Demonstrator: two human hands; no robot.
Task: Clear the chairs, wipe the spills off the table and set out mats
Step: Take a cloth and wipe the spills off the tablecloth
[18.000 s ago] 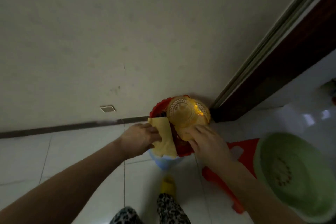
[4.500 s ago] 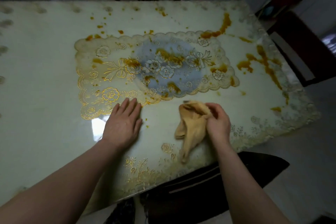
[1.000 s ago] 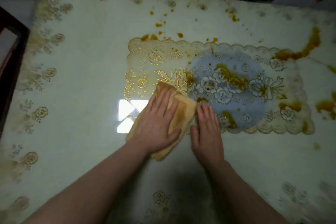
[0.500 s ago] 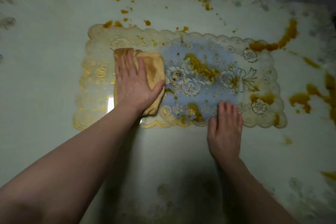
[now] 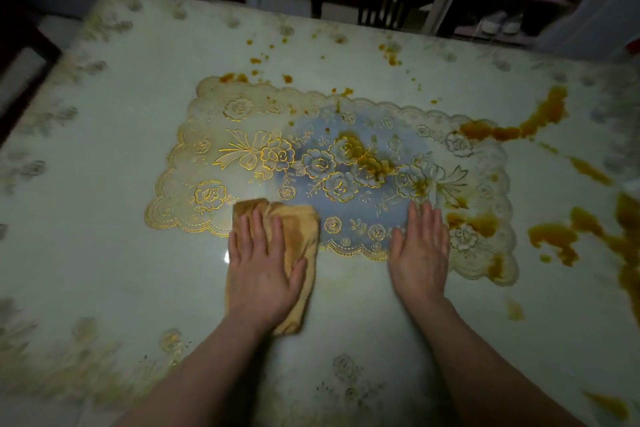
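Your left hand (image 5: 260,274) lies flat, fingers spread, pressing the folded yellow cloth (image 5: 298,239) onto the counter (image 5: 104,236). Your right hand (image 5: 419,253) rests open and empty on the lace mat's (image 5: 242,121) near edge.

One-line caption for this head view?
Left hand presses a cloth on the table; right hand flat on the stained mat.

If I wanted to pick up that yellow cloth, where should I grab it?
Probably by its far end, coming from above. The cloth lies folded and flat on the table, and the left hand presses down its near part. The far end, lying on the lace mat, sticks out past the fingers, so you can pinch it there.
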